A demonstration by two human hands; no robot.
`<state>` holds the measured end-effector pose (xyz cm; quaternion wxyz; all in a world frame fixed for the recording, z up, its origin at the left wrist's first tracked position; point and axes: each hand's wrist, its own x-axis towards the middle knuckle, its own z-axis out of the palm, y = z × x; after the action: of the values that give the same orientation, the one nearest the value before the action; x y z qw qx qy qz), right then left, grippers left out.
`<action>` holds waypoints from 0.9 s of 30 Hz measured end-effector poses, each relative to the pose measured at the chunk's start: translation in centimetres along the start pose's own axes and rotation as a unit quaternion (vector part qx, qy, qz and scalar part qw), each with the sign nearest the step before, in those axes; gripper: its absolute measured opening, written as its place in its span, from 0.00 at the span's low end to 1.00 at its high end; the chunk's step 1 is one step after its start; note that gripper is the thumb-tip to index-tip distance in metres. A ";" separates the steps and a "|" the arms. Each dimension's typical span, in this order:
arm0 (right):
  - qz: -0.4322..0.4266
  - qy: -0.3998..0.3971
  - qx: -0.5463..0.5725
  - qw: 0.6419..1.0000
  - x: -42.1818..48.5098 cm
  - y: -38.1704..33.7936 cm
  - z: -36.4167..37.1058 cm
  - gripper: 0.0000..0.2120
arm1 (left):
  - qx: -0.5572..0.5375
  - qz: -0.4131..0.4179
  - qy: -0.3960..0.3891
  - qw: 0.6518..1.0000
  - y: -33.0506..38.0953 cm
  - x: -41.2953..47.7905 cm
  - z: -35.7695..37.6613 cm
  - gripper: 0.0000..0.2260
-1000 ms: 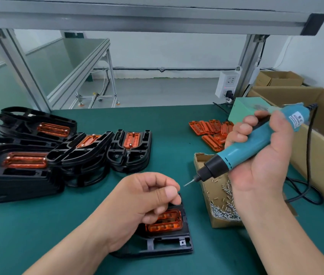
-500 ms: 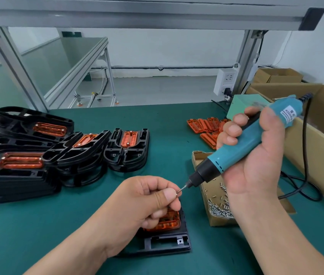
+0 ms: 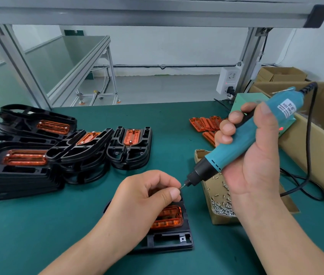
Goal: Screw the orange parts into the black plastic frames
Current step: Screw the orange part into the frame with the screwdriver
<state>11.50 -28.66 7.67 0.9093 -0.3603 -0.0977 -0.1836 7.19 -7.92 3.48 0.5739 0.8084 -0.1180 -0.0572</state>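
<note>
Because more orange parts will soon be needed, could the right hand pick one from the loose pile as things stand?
Probably not yet: the right hand is wrapped round the screwdriver, leaving no free fingers. The pile itself lies uncovered just beyond it.

A white socket block (image 3: 229, 79) sits beside an aluminium post (image 3: 251, 56), near open cardboard boxes (image 3: 276, 75).

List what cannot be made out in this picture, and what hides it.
Head view:
What the left hand pinches at the screwdriver tip: too small, half covered by that hand.
Black frame: far half under the left hand.
Loose orange parts: partly behind the right hand.
Screw box: partly behind the right wrist.
</note>
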 end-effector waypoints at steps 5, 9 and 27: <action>0.025 0.003 -0.006 1.000 0.1 0.4 -0.3 0.08 | -0.014 0.013 -0.019 1.000 -0.3 0.1 0.0 0.09; 0.039 0.004 0.002 0.999 0.2 0.7 -0.6 0.08 | -0.020 0.006 -0.034 0.999 -0.7 0.2 0.3 0.12; 0.075 -0.048 -0.074 0.993 0.1 1.7 -0.4 0.06 | 0.404 0.040 -0.100 0.908 0.2 0.3 -2.0 0.17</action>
<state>12.27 -27.83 6.35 0.8857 -0.4411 -0.1003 -0.1043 7.93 -6.25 4.34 0.1851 0.9558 -0.2198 -0.0621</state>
